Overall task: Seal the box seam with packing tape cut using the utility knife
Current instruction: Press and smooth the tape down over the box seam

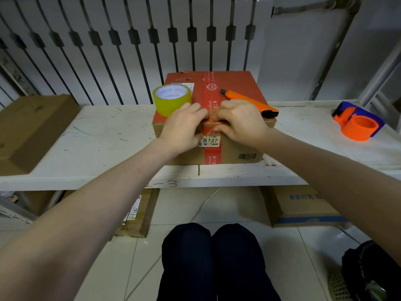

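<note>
Head view showed the box (pixel 230 83) sitting on the white surface (pixel 108 137), its red-printed lid facing up and a red band of tape running down the centre seam and over the near face. Both hands met at the near top edge of that seam: the left hand (pixel 184 129) and the right hand (pixel 240 121) had their fingers (pixel 196 109) curled and pressed close together, thumbs and fingertips working at a small yellowish strip of tape (pixel 211 123) on the edge. Whether they pinched it or only pressed it flat could not be told.

The tape roll (pixel 171 99) stood on the lid's left side, touching the left hand; the utility knife (pixel 249 101) lay on the lid to the right, just behind the right hand, untouched.

Thin packing tape is likely light, limp and quick to stick to itself, so it is best held by its edges and kept taut. The cardboard looked stiff enough to press against. The knife would be taken by its orange body, away from the dark tip.
</note>
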`<state>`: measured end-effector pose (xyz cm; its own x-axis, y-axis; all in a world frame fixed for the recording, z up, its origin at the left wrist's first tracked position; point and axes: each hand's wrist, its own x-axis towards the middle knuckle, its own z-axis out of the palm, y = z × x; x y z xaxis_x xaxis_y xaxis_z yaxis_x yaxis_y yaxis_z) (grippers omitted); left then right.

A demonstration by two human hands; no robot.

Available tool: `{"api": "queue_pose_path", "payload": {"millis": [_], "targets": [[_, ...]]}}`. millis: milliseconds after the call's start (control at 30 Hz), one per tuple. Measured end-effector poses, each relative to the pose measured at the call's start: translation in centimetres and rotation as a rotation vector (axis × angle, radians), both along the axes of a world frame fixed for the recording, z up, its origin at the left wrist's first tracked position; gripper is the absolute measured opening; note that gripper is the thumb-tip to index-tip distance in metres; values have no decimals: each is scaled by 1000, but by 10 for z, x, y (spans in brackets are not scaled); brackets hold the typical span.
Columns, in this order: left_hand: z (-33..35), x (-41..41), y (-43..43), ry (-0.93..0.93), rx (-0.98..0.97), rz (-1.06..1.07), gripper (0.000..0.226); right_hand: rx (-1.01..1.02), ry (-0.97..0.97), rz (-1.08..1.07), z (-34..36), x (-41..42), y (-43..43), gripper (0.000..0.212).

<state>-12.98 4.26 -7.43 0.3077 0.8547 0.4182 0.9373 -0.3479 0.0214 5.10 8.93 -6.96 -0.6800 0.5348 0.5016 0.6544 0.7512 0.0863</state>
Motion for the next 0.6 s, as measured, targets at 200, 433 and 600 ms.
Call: {"api": "queue_pose_path", "payload": {"millis": [200,433,600], "targets": [[5,1,2,-100,-2,-33,28,16,-16,-64,-8,-1,-4,48],[10,-4,7,-91,-36,-69,22,-10,62,-88,-13,-8,-6,41],[17,-9,6,-91,-129,-83,34,-103,23,-13,3,3,-5,33]]}}
